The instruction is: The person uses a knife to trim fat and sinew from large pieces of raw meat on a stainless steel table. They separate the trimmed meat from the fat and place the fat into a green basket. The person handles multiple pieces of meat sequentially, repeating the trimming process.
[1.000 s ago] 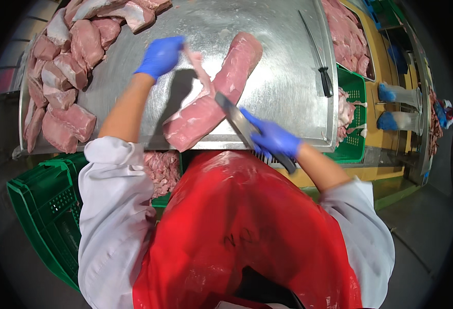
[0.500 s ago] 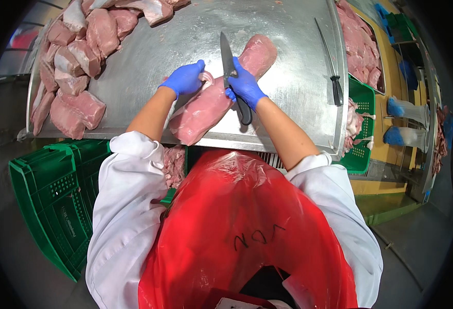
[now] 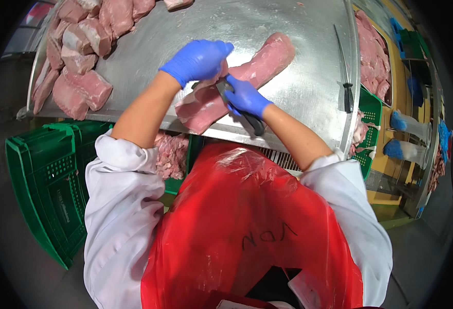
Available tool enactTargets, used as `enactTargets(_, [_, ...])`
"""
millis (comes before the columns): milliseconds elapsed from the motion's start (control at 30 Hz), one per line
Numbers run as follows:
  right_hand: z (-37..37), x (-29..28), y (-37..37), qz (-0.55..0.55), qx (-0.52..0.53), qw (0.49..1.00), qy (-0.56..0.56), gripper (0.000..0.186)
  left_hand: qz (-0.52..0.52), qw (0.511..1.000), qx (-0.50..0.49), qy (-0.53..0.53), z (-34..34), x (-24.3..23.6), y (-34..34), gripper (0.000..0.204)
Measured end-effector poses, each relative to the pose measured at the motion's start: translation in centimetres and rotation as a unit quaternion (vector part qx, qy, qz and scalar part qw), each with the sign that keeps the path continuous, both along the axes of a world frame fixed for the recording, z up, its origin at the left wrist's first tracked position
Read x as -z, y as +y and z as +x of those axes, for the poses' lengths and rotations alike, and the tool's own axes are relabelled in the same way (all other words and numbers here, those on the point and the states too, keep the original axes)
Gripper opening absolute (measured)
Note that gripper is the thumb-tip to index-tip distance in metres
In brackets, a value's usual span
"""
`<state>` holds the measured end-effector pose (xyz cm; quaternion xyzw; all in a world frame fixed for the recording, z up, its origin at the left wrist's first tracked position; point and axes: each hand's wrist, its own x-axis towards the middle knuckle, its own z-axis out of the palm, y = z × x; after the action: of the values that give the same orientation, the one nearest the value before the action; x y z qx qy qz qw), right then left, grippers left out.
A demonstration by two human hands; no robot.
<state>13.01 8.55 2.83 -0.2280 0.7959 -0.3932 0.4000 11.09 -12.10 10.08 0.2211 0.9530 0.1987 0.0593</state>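
A long pink loin of meat [image 3: 268,54] lies diagonally on the steel worktable [image 3: 314,77]. My left hand [image 3: 198,61], in a blue glove, is closed over its middle, gripping a pinkish piece at the loin's upper left side. Just below, my right hand [image 3: 246,98], also gloved, is closed on a black-handled knife [image 3: 256,124]; the blade is partly hidden among the meat and fingers.
Cut meat pieces [image 3: 81,92] pile at the table's left. A sharpening rod [image 3: 348,97] lies near the right edge. A meat tray [image 3: 370,51] and green crate [image 3: 368,154] stand to the right. Trimmings [image 3: 170,159] and green crates [image 3: 43,180] are below.
My left hand moved down-left, then back up and rightward over the loin. The knife, upright with its blade visible half a second ago, is now lower and partly hidden under the left hand.
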Motion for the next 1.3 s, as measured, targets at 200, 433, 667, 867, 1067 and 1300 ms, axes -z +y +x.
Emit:
enactTargets(200, [2.9, -3.8, 3.5, -0.004, -0.048, 0.995, -0.089, 0.069, 0.025, 0.998, -0.005, 0.059, 2.7, -3.2, -2.4, 0.020])
enactTargets(433, [2.9, -4.4, 1.8, -0.009, -0.144, 0.988, -0.059, 0.073, 0.023, 0.990, -0.039, 0.132, 3.6, -6.4, -4.7, 0.023])
enactTargets(667, [1.6, -0.4, -2.2, -0.085, -0.152, 0.984, 0.035, 0.075, 0.006, 0.985, -0.038, 0.168, 5.2, -9.7, -3.6, 0.024])
enactTargets(867, [3.8, 2.4, 3.4, -0.157, -0.233, 0.958, 0.064, 0.069, -0.029, 0.963, -0.125, 0.236, 7.6, -14.5, -4.9, 0.008])
enactTargets(1067, [5.7, -0.8, -13.0, -0.062, -0.322, 0.945, -0.019, 0.077, 0.061, 0.942, -0.250, 0.214, 13.9, -20.6, -8.6, 0.054])
enactTargets(1300, [-4.7, 0.3, -2.1, -0.109, -0.038, 0.992, -0.053, 0.068, -0.066, 0.901, -0.421, -0.084, 28.5, -9.5, -16.0, 0.010])
